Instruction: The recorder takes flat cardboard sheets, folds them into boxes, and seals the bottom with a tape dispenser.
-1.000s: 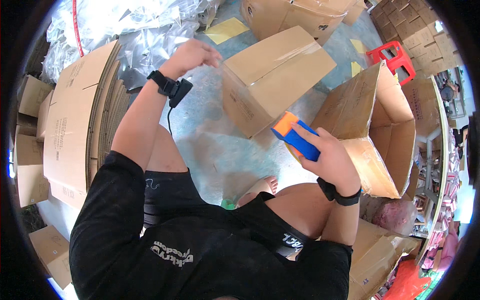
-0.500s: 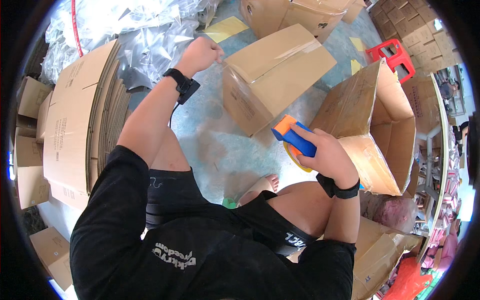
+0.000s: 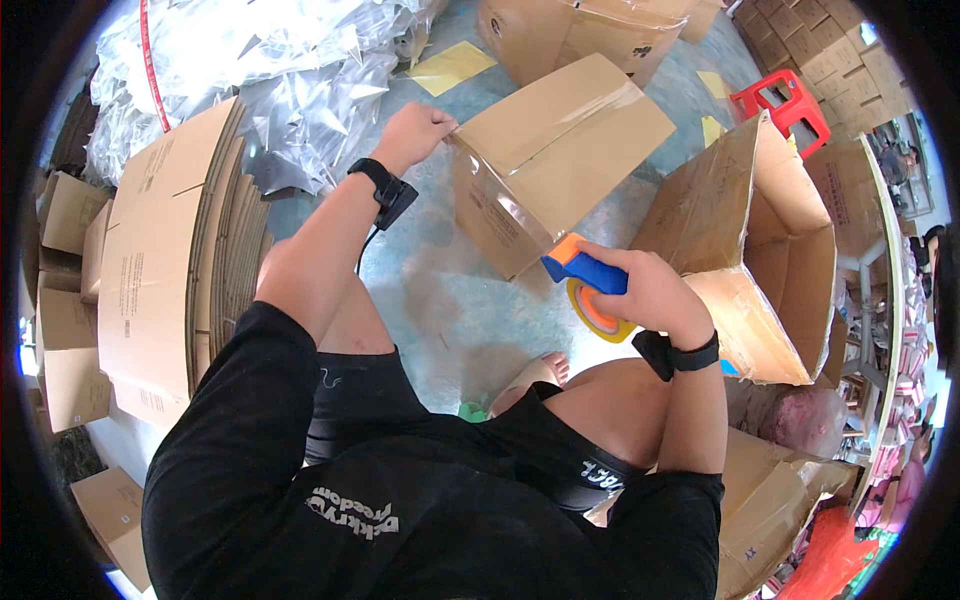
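Observation:
A closed cardboard box (image 3: 590,135) lies on the floor in front of me, with clear tape along its top seam. My right hand (image 3: 662,295) is wrapped round a blue and orange tape dispenser (image 3: 592,272), held at the box's near corner. A yellow-rimmed roll hangs under its body. From the dispenser a shiny strip of clear tape (image 3: 505,203) runs along the box's left edge towards the far left corner. There my left hand (image 3: 415,137) is closed in a pinch at the strip's other end, touching the corner; its fingertips are partly hidden.
Flattened cartons (image 3: 160,250) are stacked at my left. Behind them lies a heap of silvery plastic bags (image 3: 320,110). An open carton (image 3: 740,220) stands at my right, near a red stool (image 3: 785,108). Another carton (image 3: 570,40) is at the back; yellow sheets (image 3: 452,68) lie on the floor.
My left hand has come down and right onto the box's far left corner. The dispenser has tilted against the near corner, showing more of its roll, and the tape strip now lies along the edge.

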Demonstrator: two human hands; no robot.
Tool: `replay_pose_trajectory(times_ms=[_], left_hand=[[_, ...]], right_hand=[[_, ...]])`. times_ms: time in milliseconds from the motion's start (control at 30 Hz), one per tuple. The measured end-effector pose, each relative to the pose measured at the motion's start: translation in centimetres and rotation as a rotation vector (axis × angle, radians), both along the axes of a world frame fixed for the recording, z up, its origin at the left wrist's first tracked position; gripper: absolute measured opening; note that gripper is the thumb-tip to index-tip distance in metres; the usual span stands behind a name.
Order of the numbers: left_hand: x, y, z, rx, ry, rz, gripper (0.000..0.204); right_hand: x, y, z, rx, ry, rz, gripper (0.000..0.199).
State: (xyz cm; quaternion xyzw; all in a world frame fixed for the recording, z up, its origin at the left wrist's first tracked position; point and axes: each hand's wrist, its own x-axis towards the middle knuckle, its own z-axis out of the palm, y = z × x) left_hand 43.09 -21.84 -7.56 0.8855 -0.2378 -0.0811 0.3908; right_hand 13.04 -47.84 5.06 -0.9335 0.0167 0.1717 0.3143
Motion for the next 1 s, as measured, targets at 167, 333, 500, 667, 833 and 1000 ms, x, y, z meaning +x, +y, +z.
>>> replay_pose_trajectory(times_ms=[167,333,500,667,833,1000], left_hand=[[0.1,0.1,-1.2,0.235,-0.619,0.081,0.029],[0.3,0.7,-1.5,-0.020,-0.240,0.104,0.044],[-0.5,-0.8,1.5,-0.137,-0.174,0.270,0.062],[-4.3,-3.7,-1.9,0.107,-0.126,-0.050,0.081],[-11.2,-6.9,-3.0,-0.043,-0.355,0.068,0.110],[-13.4,-6.0,-1.9,-0.072,-0.265,-0.024,0.116]], right_hand=[[1.1,-1.0,-0.6,0.057,0.021,-0.016,0.067],[2.5,-0.2,-0.2,0.112,0.097,0.030,0.066],[3.5,3.0,-4.9,-0.002,-0.066,0.239,0.061],[6.4,5.4,-6.7,-0.051,0.082,0.278,0.043],[7.2,5.7,-6.5,-0.183,0.128,0.322,0.038],[8.6,7.5,-7.8,-0.052,0.081,0.371,0.036]])
